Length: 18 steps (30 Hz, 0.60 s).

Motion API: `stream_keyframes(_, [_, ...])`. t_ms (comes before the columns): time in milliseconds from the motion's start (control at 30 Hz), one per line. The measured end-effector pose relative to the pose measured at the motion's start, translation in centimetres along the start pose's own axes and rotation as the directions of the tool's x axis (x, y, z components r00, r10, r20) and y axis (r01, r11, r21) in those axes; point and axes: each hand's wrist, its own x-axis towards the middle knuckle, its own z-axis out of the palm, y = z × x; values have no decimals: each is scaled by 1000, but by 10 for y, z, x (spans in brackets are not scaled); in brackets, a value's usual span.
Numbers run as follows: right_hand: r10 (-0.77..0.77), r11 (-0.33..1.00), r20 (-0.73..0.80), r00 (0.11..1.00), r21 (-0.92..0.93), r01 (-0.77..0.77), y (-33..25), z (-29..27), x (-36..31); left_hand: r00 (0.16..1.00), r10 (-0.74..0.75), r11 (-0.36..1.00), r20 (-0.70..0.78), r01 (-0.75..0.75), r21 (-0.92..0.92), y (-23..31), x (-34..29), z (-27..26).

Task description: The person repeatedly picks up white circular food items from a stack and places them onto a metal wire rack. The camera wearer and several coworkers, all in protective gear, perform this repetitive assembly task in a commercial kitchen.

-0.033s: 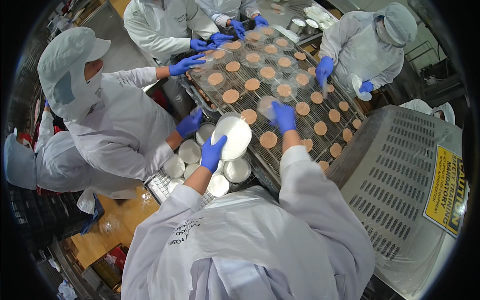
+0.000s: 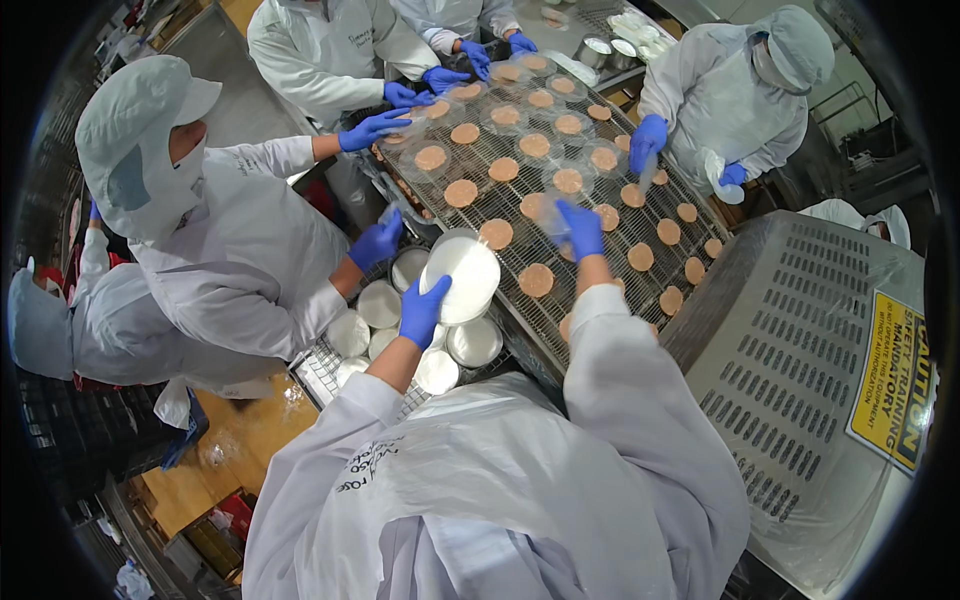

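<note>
Fingers [image 2: 432,290] of the left hand [image 2: 422,312], blue-gloved, wrap the near rim of a white round lid [image 2: 462,278], closed on it, lid tilted up above the round metal tins [image 2: 474,341] on the wire rack [image 2: 318,372] left of the belt. Right hand [image 2: 580,228] reaches over the mesh conveyor belt [image 2: 610,262], fingers bent down onto a clear film sheet [image 2: 548,212] beside a brown round patty [image 2: 496,233]; can't tell if it's pinched. Room: co-worker's gloved hand [image 2: 377,243] sits just left of the lid, tins packed tight below, perforated metal hood [image 2: 800,350] bounds the belt's right end. Bare mesh only btw. patties. Vs. earlier frame: no visible change, both hands and lid in same spots.
</note>
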Motion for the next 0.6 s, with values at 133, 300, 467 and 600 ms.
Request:
stream_keyframes(133, [3, 939, -491, 871, -299, -172, 25, -102, 55, 999, -48, 999, -20, 48, 19, 1, -3, 1])
stream_keyframes(300, [-380, 706, -178, 908, -690, 160, 131, -91, 73, 993, -116, 993, -18, 116, 11, -8, 0, 16])
stream_keyframes(467, [-145, 887, -247, 958, -462, 15, 82, -115, 32, 992, -109, 994, -62, 110, 2, -6, -5, 2])
stream_keyframes(600, [-452, 556, -341, 824, -830, -39, 142, -109, 16, 994, -105, 994, -31, 105, 16, -8, 1, 19])
